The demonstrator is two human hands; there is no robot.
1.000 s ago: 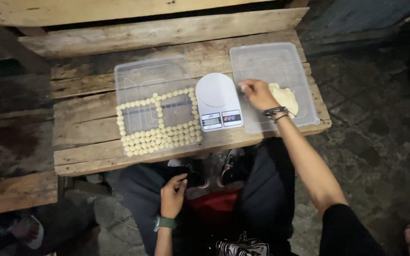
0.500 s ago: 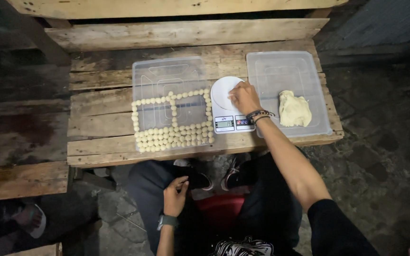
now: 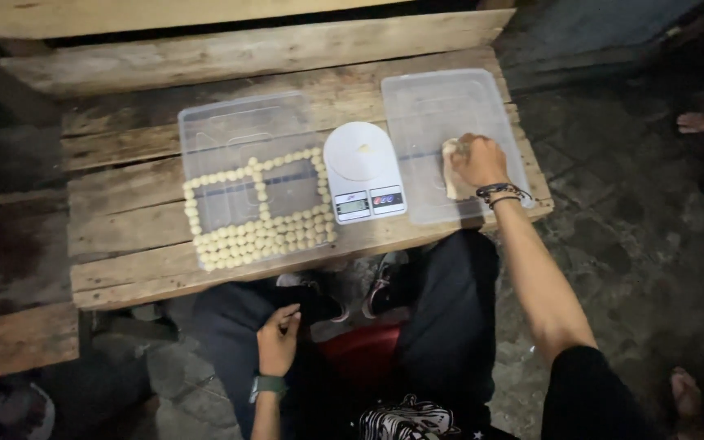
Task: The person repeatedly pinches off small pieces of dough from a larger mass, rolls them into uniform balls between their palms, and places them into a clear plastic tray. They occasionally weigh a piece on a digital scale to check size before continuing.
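Counter (image 3: 124, 212): rough wooden planks; both trays and the scale sit near its front edge, with bare wood open along the left side and behind the trays.
Right tray (image 3: 450, 106): clear plastic, rectangular, reaching close to the counter's right end; mostly bare, holding one pale dough lump (image 3: 450, 167) at its front.
My right hand (image 3: 476, 160): inside the right tray, grip closed on the dough lump, dark bands at the wrist.
Left tray (image 3: 238, 122): clear plastic, rear half bare.
Dough balls (image 3: 262, 236): small, pale, packed in rows along the left tray's front, with single lines running up to outline two open squares.
Scale (image 3: 364, 171): white, round platter, between the trays, just beside each; a tiny pale bit on the platter, probably dough.
Scale displays (image 3: 370, 202): two small dark rectangles on its front edge.
My left hand (image 3: 277, 341): below the counter edge over my lap, fingers loosely curled, grip holding nothing, green band at the wrist.
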